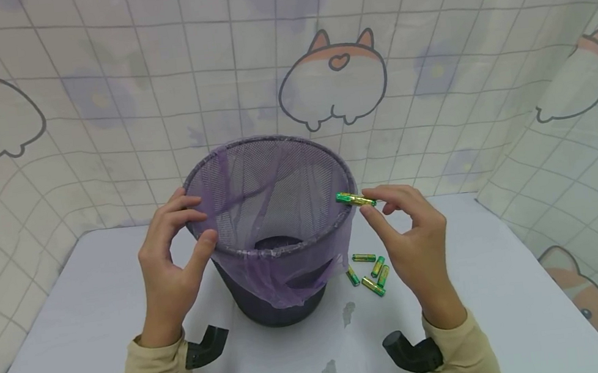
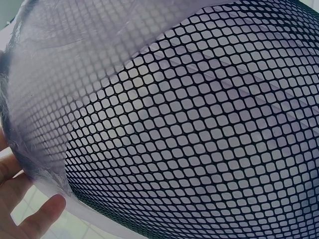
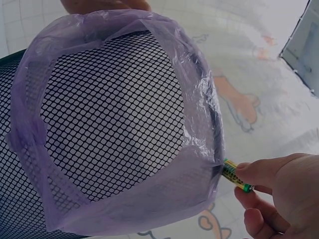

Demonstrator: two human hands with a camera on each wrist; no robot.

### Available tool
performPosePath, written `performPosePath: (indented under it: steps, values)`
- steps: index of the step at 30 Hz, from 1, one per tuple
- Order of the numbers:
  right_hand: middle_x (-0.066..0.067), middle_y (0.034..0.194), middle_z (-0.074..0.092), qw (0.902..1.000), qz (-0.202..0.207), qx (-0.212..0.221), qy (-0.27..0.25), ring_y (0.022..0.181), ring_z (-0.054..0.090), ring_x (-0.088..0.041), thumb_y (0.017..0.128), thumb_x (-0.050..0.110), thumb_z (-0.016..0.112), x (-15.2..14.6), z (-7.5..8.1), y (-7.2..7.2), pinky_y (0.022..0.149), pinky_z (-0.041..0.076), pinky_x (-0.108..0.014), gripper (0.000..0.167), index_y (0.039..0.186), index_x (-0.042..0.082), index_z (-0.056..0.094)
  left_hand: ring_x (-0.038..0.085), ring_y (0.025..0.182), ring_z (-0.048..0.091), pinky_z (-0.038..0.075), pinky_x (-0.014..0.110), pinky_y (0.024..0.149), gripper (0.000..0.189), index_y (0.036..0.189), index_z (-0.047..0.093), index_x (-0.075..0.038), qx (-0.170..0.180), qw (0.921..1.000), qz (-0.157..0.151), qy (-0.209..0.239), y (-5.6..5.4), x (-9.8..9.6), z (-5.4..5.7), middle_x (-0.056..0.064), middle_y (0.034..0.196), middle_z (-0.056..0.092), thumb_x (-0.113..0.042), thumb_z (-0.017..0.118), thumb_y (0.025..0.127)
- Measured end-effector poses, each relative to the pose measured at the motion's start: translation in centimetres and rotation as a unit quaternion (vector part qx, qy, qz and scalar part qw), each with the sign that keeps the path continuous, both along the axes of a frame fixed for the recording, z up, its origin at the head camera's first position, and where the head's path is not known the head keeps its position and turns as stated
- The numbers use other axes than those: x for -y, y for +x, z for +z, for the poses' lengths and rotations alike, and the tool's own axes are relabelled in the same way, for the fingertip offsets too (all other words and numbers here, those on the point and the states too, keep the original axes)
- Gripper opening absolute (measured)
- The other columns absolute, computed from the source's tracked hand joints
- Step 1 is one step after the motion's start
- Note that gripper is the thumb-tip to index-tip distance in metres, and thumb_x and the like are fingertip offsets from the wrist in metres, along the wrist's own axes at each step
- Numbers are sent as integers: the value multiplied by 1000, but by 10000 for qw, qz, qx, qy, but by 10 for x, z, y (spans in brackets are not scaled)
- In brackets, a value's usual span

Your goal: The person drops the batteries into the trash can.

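A black mesh wastebasket (image 1: 286, 316) stands upright, lined with a thin purple bag (image 1: 282, 281) folded over its rim. My left hand (image 1: 173, 262) holds the rim at the left side, with fingers and thumb reaching over the edge; the left wrist view shows the fingers (image 2: 11, 172) beside the bagged rim. At the right edge, my right hand (image 1: 411, 229) pinches a green and gold battery (image 1: 354, 199) between thumb and fingertips. One end of that battery overlaps the rim, as the right wrist view also shows with the battery (image 3: 236, 175) close against the bag.
Several matching batteries (image 1: 374, 286) lie loose on the white table (image 1: 455, 292), right of the wastebasket. Two grey patches (image 1: 329, 372) mark the tabletop in front. A patterned curtain (image 1: 208, 67) hangs behind and along both sides. Black mounts (image 1: 206, 346) stick out from both sleeves.
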State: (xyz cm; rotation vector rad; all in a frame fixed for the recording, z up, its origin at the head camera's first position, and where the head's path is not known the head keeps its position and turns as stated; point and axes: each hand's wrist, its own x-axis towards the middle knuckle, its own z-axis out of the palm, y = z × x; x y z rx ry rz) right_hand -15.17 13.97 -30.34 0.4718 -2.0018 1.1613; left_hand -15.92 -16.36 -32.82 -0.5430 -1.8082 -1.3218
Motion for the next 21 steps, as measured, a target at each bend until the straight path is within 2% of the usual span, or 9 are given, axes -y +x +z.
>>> performPosePath:
  steps: [7,13,21]
  values:
    - [-9,105,71,9999,80,13,67,85,54,-10,83,3,72,4,1,-2,79,42,-21,27,109,7,72,34,134,46,42,25,108,20,97,64,7,14,10000,-21,9,0,1,-1,20,118,62,2,66,78]
    - [-8,105,71,9999,135,55,62,83,54,-15,83,3,72,5,2,-3,79,42,-21,28,111,8,71,34,135,46,44,22,104,20,97,64,7,-18,10000,-73,17,-1,1,-1,21,118,62,2,66,78]
    - [-8,103,70,9998,71,86,144,84,53,-9,84,4,71,5,1,-4,78,43,-22,26,110,8,71,33,135,46,45,21,103,20,97,64,7,4,10000,-62,11,0,1,-1,20,118,62,2,66,78]
